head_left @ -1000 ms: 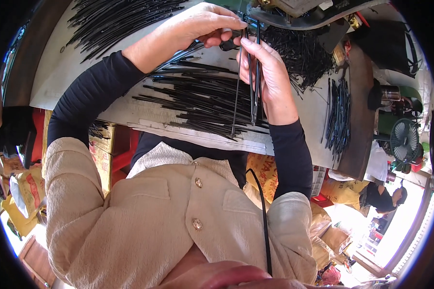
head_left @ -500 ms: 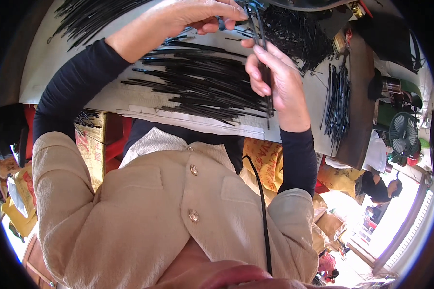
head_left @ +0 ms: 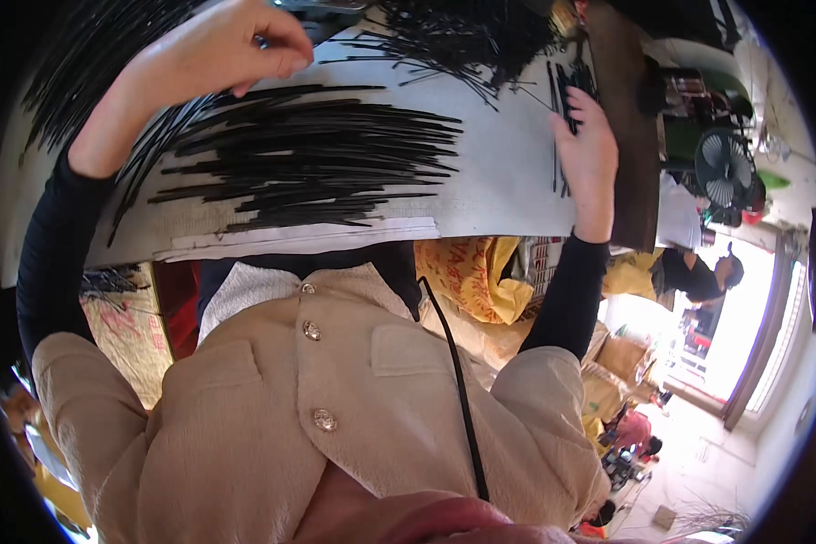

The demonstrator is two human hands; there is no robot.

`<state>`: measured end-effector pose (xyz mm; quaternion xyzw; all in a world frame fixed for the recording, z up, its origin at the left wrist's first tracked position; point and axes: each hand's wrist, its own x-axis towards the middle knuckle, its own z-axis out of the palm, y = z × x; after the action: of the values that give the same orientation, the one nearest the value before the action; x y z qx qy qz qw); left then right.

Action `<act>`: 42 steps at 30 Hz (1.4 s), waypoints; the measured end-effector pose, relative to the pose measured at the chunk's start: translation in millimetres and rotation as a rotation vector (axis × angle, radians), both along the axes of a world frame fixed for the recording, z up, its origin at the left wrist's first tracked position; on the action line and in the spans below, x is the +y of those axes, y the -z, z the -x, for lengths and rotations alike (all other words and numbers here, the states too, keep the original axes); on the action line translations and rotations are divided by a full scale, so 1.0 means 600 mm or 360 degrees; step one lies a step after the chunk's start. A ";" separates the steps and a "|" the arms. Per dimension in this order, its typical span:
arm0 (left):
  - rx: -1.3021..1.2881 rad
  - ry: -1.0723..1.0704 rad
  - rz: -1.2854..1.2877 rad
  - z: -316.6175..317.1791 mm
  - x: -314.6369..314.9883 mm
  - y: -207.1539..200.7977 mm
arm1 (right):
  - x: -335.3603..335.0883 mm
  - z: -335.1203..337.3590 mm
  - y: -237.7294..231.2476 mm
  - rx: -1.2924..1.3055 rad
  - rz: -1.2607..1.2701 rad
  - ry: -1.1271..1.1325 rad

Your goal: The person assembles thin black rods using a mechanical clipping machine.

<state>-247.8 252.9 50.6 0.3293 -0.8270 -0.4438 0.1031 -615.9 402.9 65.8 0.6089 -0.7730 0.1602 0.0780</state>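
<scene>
My left hand (head_left: 231,50) hovers over the upper left of the pale table (head_left: 508,150). Its fingers are loosely bent and apart, with nothing visible in them. Just below it lies a wide spread of thin black strips (head_left: 326,145), arranged roughly side by side. At the table's right side my right hand (head_left: 591,145) rests over a narrow row of black strips (head_left: 562,82), thumb and fingers apart. It partly covers that row.
A tangled heap of black strips (head_left: 467,41) lies at the far middle, and another bundle (head_left: 100,63) at the far left. Beyond the table's right end stands a fan (head_left: 723,168). Yellow sacks (head_left: 476,276) sit below the near edge. People are in the background.
My hands have parted from the far middle, the left going left and the right going right to the side row. The strips my right hand held are no longer in it.
</scene>
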 end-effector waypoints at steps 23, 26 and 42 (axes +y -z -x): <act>-0.0111 0.0250 0.0593 0.052 0.039 -0.012 | -0.016 0.038 0.018 0.0078 -0.0147 0.0038; -0.0095 0.0309 0.0741 0.046 0.038 0.001 | -0.024 0.027 0.028 0.0514 -0.0131 -0.0260; -0.0023 0.0192 0.0700 0.043 0.028 0.009 | -0.041 0.014 -0.004 0.0661 -0.0655 -0.0733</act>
<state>-273.3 269.6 45.3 0.2519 -0.9228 -0.2560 0.1397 -624.6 378.5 68.3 0.7893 -0.5995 -0.1121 0.0712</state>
